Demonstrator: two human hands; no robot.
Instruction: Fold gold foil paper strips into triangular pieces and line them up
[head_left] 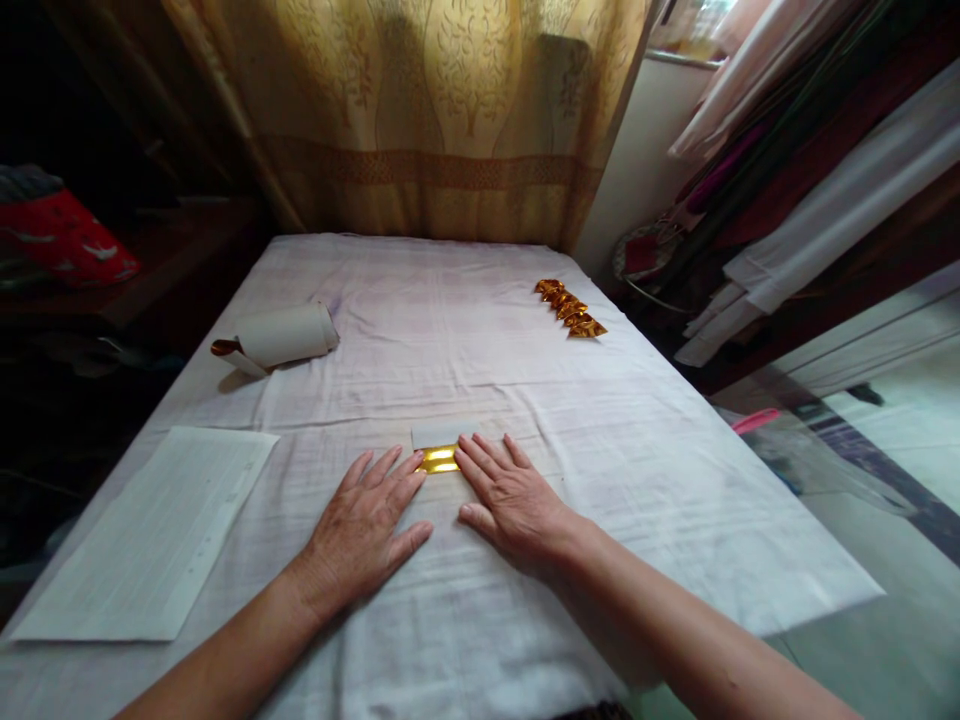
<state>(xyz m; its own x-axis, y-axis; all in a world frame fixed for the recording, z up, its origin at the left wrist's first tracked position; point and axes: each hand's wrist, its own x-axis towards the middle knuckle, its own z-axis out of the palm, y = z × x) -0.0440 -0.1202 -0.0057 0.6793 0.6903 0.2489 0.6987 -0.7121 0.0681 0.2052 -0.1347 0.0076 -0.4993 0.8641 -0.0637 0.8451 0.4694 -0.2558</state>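
Between both hands, gold foil strip (438,459) — shiny, flat

A small gold foil sheet (439,459) is lying flat on the white-clothed table (450,330), showing a white part on its far side, with the left hand (365,530) and right hand (510,500) touching its ends.

Left hand (365,530), right hand (514,502), one foil strip (439,459), one roll (289,335), one sheet (150,530), about five gold folds (571,308)
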